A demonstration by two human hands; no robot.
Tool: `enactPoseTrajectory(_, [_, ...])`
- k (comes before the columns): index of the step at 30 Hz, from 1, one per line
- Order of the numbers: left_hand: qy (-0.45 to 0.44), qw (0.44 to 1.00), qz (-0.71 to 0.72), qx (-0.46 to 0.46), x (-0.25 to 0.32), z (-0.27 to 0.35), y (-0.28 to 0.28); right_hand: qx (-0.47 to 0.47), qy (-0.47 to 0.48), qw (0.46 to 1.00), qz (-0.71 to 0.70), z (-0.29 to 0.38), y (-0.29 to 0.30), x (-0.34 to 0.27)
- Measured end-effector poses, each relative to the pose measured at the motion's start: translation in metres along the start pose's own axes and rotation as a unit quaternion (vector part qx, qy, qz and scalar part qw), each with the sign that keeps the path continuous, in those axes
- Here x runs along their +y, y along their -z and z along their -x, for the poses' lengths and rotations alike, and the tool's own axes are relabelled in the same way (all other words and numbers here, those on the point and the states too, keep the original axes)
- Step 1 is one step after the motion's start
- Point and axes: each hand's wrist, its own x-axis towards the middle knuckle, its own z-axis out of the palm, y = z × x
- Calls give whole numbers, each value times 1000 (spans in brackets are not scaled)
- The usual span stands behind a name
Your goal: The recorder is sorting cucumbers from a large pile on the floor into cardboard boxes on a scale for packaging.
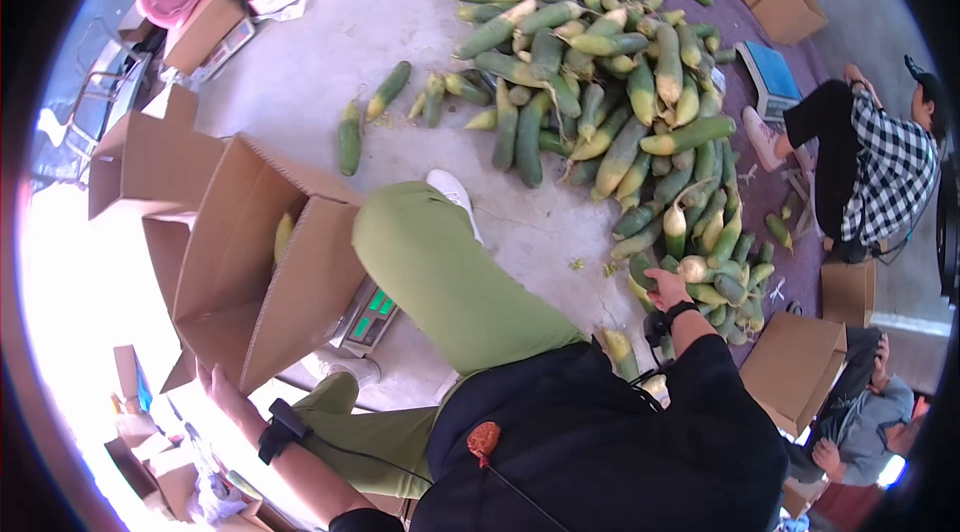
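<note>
My left hand (222,391) grips the lower edge of an open cardboard box (311,292), which leans on its side by my knee. Inside the box the pale end of a green radish (283,236) shows. My right hand (667,290) is at the near edge of a large heap of green radishes (600,82), its fingers against a dark green radish (640,269); part of the grip is hidden. A digital scale (367,318) with lit green displays is partly covered by the box and my leg.
Another open cardboard box (150,161) stands beyond mine. A person in a checked shirt (889,164) sits across the heap, near a blue-topped scale (772,78). Another person in grey (870,412) is at lower right, behind a cardboard box (795,367). Loose radishes (388,91) lie on the concrete floor.
</note>
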Motion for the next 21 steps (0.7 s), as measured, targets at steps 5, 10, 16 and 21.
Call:
enactPoseTrajectory(5, [-63,997,-46,-21,-7,-7,-8,-74,-11,997,-7,26,8,-20])
enactPoseTrajectory(10, [-44,997,56,5,0,-1,-17,-187,134,971,-65,92,-15,-88])
enactPoseTrajectory(16, [-49,998,40,3,-11,-10,-3,-293,460,838,-10,239,-97,-218])
enactPoseTrajectory(21, [-49,997,52,-9,-13,-9,-1,-403,607,682,67,352,-183,-276])
